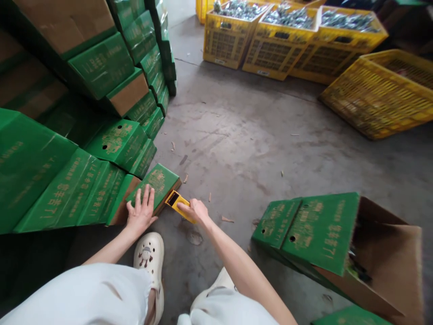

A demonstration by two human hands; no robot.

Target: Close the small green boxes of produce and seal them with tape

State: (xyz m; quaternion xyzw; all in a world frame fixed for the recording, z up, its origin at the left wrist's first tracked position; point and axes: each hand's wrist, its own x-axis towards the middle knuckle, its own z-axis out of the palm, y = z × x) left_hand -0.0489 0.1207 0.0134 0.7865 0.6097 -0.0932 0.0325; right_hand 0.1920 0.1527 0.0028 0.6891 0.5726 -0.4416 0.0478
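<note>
My left hand [141, 211] lies with fingers spread on top of a flat green carton [164, 177] on the floor, pressing against its printed face. My right hand [196, 211] is closed around a yellow hand tool [182, 209] with a dark opening at its far end; its exact kind is not clear. The tool's far end is at the carton's right edge, seemingly touching it. Directly left of this carton stands a row of green cartons [98, 189] leaning side by side.
Green cartons [101, 65] are stacked high at the left. Yellow crates [230, 45] with silvery wrapped contents line the back, and another yellow crate [382, 99] sits tilted at right. An open green carton [318, 230] lies at lower right. Scraps litter the concrete floor [237, 149].
</note>
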